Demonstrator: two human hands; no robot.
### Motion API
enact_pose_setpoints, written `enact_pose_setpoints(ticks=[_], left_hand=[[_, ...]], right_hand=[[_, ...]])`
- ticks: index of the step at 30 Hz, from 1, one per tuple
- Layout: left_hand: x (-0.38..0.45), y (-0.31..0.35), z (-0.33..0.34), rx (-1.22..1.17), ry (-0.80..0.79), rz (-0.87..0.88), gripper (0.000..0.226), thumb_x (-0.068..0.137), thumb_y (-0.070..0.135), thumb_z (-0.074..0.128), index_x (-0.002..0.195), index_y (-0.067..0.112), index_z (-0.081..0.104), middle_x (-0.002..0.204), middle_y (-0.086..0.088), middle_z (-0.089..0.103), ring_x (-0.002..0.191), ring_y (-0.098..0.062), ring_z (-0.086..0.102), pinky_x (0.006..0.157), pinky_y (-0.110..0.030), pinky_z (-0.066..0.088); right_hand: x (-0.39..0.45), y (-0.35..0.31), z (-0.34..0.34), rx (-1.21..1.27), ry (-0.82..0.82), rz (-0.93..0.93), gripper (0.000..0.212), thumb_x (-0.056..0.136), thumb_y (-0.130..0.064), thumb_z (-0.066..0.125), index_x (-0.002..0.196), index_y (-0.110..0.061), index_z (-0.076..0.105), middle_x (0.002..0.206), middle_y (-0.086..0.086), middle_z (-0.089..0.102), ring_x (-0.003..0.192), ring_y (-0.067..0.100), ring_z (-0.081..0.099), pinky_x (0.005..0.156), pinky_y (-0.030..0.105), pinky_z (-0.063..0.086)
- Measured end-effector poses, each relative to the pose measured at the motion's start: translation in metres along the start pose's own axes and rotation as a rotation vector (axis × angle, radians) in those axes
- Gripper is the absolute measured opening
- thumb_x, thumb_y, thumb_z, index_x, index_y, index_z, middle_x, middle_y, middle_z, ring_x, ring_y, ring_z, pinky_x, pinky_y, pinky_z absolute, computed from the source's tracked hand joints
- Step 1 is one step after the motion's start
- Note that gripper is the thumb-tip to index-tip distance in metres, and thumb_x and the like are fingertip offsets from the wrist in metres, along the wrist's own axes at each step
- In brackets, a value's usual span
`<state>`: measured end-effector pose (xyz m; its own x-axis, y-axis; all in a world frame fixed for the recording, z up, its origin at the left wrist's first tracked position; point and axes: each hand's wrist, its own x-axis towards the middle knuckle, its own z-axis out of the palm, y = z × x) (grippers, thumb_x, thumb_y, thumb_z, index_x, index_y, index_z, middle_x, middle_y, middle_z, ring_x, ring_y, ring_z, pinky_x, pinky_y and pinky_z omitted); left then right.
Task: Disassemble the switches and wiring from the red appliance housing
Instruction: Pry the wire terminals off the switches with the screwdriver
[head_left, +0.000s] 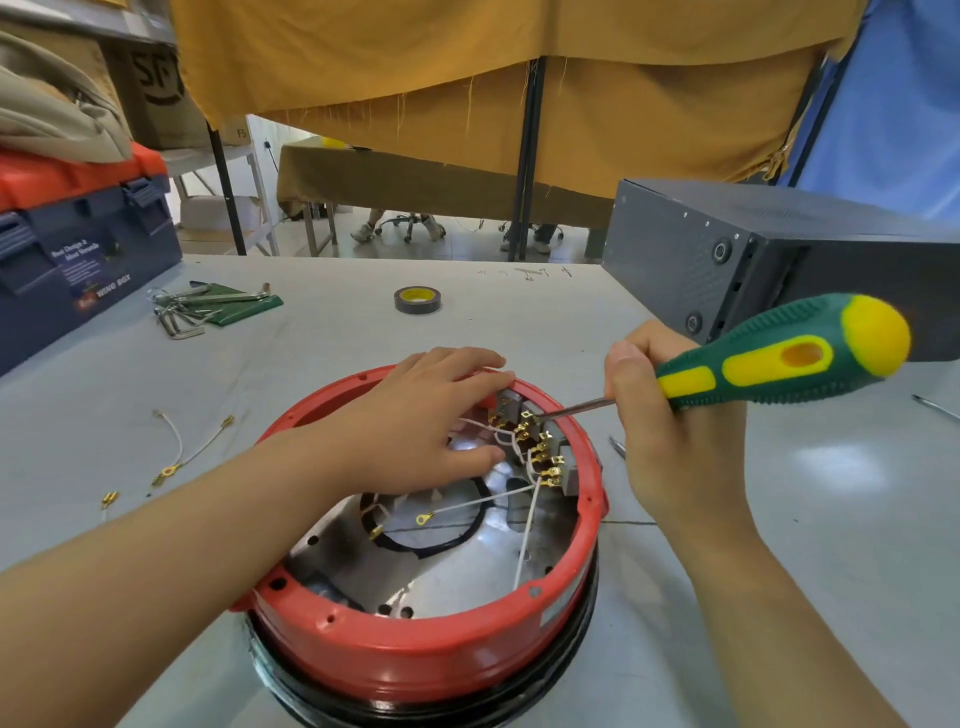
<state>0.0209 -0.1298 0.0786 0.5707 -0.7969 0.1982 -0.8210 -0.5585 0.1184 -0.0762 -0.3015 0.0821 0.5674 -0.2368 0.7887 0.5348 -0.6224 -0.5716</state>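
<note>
The round red appliance housing (415, 654) sits open side up on the grey table, showing a shiny metal plate inside. Grey switches (558, 447) with brass terminals line its far right inner wall, and white wires (524, 525) run from them across the plate. My left hand (415, 421) lies over the housing's far rim, fingers straight against it, thumb down inside. My right hand (670, 415) grips a green and yellow screwdriver (779, 358). Its metal tip touches a brass terminal on the far switch.
Loose white wires (176, 457) with brass lugs lie on the table at left. Hex keys on a green pouch (208, 306) and a tape roll (417, 300) sit farther back. A blue and red toolbox (78, 249) stands far left, a dark grey box (753, 270) at right.
</note>
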Motion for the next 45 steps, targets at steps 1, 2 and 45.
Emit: enact_pose_setpoints(ticks=[1,2,45], left_hand=[[0.000,0.000,0.000,-0.010,0.000,0.008,0.068,0.088,0.052,0.053,0.147,0.029,0.027,0.153,0.009,0.025,0.139,-0.009,0.021,0.114,-0.026,0.015],[0.001,0.001,0.000,-0.016,0.000,0.013,0.069,0.088,0.051,0.054,0.147,0.028,0.027,0.153,0.009,0.026,0.139,-0.008,0.021,0.114,-0.025,0.016],[-0.002,0.005,-0.005,-0.180,0.039,0.088,0.028,0.085,0.026,0.065,0.110,0.024,0.054,0.124,0.002,0.054,0.121,-0.011,0.040,0.097,-0.010,0.022]], right_hand=[[0.000,0.000,0.000,-0.019,-0.004,-0.016,0.026,0.085,-0.032,0.040,0.060,-0.025,0.033,0.051,-0.004,0.034,0.053,0.002,0.040,0.050,0.009,0.027],[-0.001,-0.001,0.001,-0.035,-0.010,-0.027,0.025,0.085,-0.032,0.039,0.061,-0.028,0.032,0.050,-0.006,0.033,0.053,0.002,0.041,0.050,0.009,0.027],[0.009,0.009,-0.003,0.472,0.217,0.378,0.031,0.078,-0.018,0.049,0.048,-0.023,0.042,0.045,-0.011,0.034,0.043,0.007,0.029,0.040,0.016,0.025]])
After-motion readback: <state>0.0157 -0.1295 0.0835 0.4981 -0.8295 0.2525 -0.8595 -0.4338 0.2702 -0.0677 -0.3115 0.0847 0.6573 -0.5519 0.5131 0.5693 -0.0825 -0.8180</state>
